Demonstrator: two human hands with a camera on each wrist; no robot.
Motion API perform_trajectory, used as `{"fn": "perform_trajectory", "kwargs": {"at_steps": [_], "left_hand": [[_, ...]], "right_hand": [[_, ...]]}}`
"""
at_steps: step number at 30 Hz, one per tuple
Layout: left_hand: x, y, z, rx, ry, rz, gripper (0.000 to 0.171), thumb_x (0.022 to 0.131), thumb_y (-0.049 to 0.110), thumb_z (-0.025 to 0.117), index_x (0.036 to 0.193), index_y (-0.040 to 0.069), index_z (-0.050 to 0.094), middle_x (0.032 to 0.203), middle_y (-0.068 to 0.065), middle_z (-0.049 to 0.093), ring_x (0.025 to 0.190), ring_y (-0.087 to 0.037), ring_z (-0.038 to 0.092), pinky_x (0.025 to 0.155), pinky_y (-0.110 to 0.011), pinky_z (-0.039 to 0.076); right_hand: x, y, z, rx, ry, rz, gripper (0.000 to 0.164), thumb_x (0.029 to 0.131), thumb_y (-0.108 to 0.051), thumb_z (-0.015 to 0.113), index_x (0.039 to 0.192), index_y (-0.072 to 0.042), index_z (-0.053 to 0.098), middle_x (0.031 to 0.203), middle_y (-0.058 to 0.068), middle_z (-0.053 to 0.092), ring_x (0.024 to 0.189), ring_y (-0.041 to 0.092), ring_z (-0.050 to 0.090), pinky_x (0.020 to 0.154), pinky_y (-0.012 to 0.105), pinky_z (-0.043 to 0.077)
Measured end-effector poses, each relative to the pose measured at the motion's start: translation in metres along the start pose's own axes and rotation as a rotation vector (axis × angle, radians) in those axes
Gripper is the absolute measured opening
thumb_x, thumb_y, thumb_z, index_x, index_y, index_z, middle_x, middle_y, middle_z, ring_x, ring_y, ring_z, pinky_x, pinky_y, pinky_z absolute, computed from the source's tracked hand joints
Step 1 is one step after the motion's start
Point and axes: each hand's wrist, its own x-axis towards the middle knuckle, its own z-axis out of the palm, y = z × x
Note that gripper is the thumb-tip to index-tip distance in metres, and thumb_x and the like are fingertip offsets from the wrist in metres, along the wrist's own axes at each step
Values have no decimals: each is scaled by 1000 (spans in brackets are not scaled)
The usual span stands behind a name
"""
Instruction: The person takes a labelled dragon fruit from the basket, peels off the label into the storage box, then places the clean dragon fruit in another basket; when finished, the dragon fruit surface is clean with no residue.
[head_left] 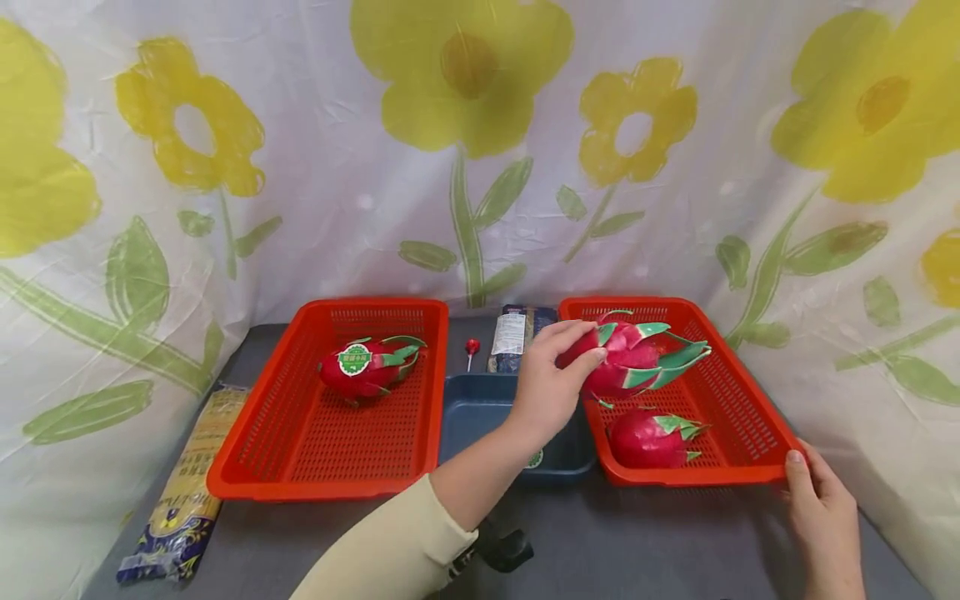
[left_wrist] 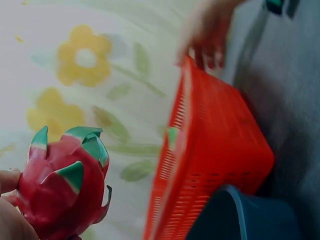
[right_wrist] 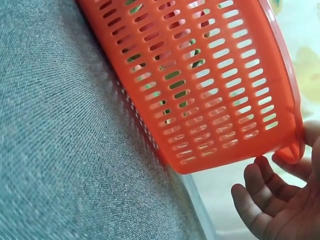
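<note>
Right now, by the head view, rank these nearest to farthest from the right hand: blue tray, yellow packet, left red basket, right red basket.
1. Right red basket: right hand on its near corner.
2. Blue tray: between the baskets.
3. Left red basket: left of the tray.
4. Yellow packet: far left.

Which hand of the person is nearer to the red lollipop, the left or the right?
Left. In the head view, the left hand is just right of the lollipop, holding a dragon fruit; the right hand is much farther right, at the basket's near right corner.
</note>
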Motion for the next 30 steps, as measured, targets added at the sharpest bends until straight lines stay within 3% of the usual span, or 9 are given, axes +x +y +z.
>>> {"fn": "perform_trajectory", "kwargs": {"at_steps": [5, 11, 16, 21, 27, 30], "left_hand": [[34, -29, 36, 185, -40, -14, 42, 94, 18, 76, 135, 11, 69, 134, -5, 60, 124, -20, 55, 89, -28, 57], [59, -62, 60, 450, -59, -88, 41, 94, 25, 77, 134, 19, 71, 130, -3, 62, 119, -18, 57, 92, -30, 55], [65, -77, 71, 652, -117, -79, 45, 92, 33, 77, 135, 23, 70, 123, 1, 66, 116, -13, 59, 103, -43, 45], [64, -85, 76, 774, -141, -88, 45, 90, 36, 79, 134, 26, 71, 118, 5, 69, 116, -11, 58, 118, -49, 29], [63, -91, 78, 874, -226, -110, 44, 87, 37, 82, 129, 26, 74, 110, 11, 75, 117, -11, 63, 123, -50, 17], [63, -93, 78, 875, -261, -108, 45, 89, 37, 81, 131, 26, 73, 111, 11, 75, 119, -11, 63, 124, -51, 15]], "right_hand": [[0, 3, -3, 35, -13, -1, 62, 107, -38, 51, 156, -2, 40, 91, -37, 54, 74, -14, 59, 65, 9, 50], [1, 5, -1, 54, -32, -18, 63, 107, -38, 50, 157, -1, 38, 92, -36, 53, 75, -14, 60, 65, 10, 52], [1, 6, 0, 136, -48, -51, 62, 107, -32, 54, 154, 6, 38, 91, -35, 57, 75, -12, 62, 64, 11, 52], [2, 5, 4, 102, -22, -36, 60, 107, -35, 53, 155, 0, 41, 98, -31, 58, 77, -13, 61, 66, 11, 52], [2, 4, 6, 8, 19, 0, 60, 107, -42, 49, 155, -6, 43, 118, -11, 60, 78, -14, 59, 66, 11, 52], [1, 4, 5, 6, 24, -3, 60, 107, -42, 49, 155, -5, 44, 113, -15, 61, 76, -13, 59, 66, 11, 52]]}}
